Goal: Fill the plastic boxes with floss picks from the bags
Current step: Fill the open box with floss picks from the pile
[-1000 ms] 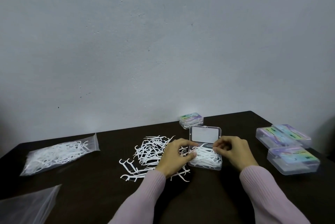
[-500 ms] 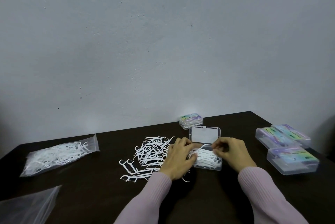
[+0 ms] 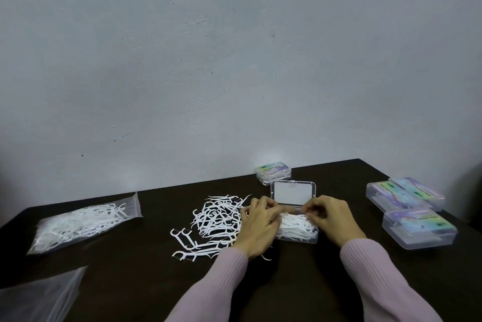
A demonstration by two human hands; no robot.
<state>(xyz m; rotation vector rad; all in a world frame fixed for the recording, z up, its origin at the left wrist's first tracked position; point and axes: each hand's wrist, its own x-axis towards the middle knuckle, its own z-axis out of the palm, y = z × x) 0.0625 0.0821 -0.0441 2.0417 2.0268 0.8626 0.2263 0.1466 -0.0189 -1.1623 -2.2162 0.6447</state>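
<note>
Left hand (image 3: 257,227) and right hand (image 3: 330,217), fingers curled, pinch the floss picks (image 3: 296,225) heaped in the open box (image 3: 297,237), likely tamping them level. Loose pile (image 3: 216,217) at 9 o'clock; lid (image 3: 292,192) upright at 12.

- My sleeves (image 3: 224,282) are pale pink, finely ribbed.
- The table (image 3: 130,269) is very dark brown, nearly black.
- The loose floss picks (image 3: 214,220) are white, like those in the clear open box (image 3: 297,230).
- The closed clear boxes (image 3: 417,227) at my right carry iridescent labels shading purple, blue and green.
- The wall (image 3: 234,60) is pale blue-grey, faintly speckled.
- The bag (image 3: 83,222) is clear, its picks white.
</note>
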